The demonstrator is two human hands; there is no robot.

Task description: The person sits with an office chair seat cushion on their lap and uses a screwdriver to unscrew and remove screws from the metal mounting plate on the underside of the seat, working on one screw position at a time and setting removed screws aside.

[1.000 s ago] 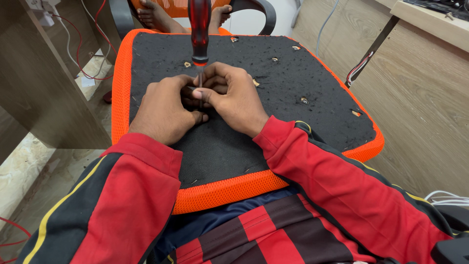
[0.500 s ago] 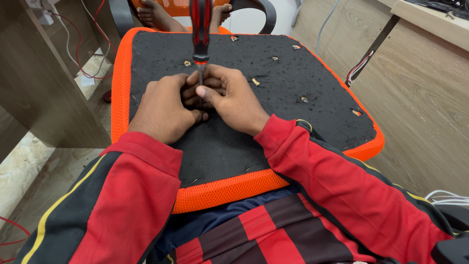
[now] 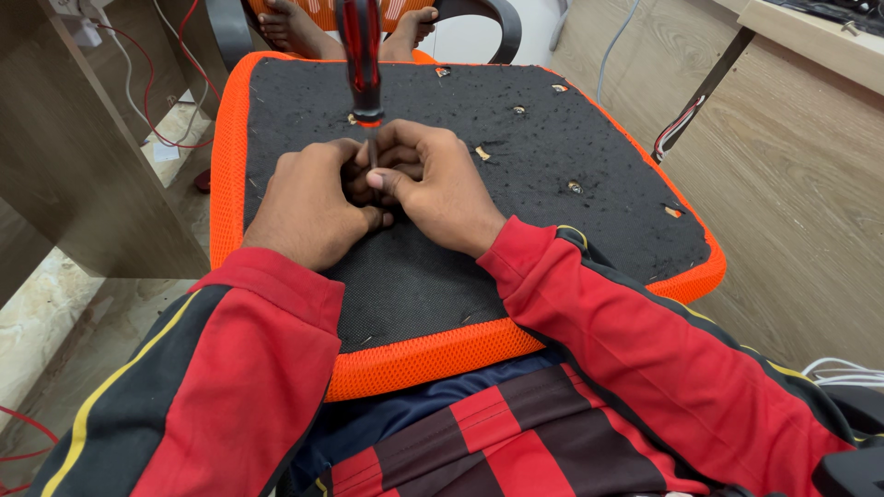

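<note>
Two hands: left hand [image 3: 308,204] and right hand [image 3: 433,184] pressed together, fingers pinching the shaft of the screwdriver [image 3: 360,60].
Screwdriver: upright, red-and-black handle above the knuckles, tip hidden between the fingers.
Change: none; hands and tool stay as before.
Seat pad [image 3: 516,166]: black fabric, orange mesh rim, across the lap.
Labels: none readable.

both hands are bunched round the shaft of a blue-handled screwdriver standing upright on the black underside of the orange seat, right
Not quite: the handle is red and black, not blue. The head view shows both hands, left hand and right hand, bunched round the shaft of the upright screwdriver on the black underside of the orange seat.
</note>
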